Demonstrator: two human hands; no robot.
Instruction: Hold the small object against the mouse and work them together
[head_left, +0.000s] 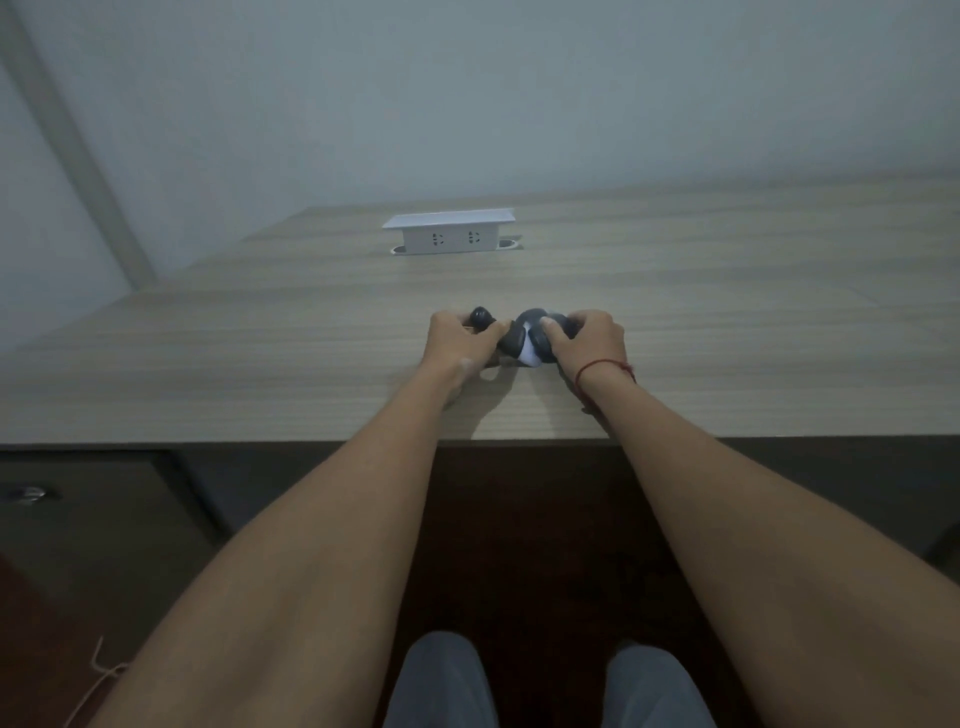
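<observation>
A small object made of dark grey rounded parts with a white patch (530, 340) lies on the wooden desk (260, 343), a short way in from its front edge. My left hand (460, 340) grips its left end, where a dark rounded knob (480, 316) sticks up past my fingers. Over the right end, my right hand (584, 340) is curled round the object, with the thumb pressing on the grey part beside the white patch. A red string circles my right wrist. My fingers hide much of the object, so its exact shape is unclear.
A white pop-up socket box (449, 233) with two outlets stands at the back of the desk, in front of a pale wall. Under the desk at the left is a dark drawer front with a metal handle (26, 493). My knees show at the bottom.
</observation>
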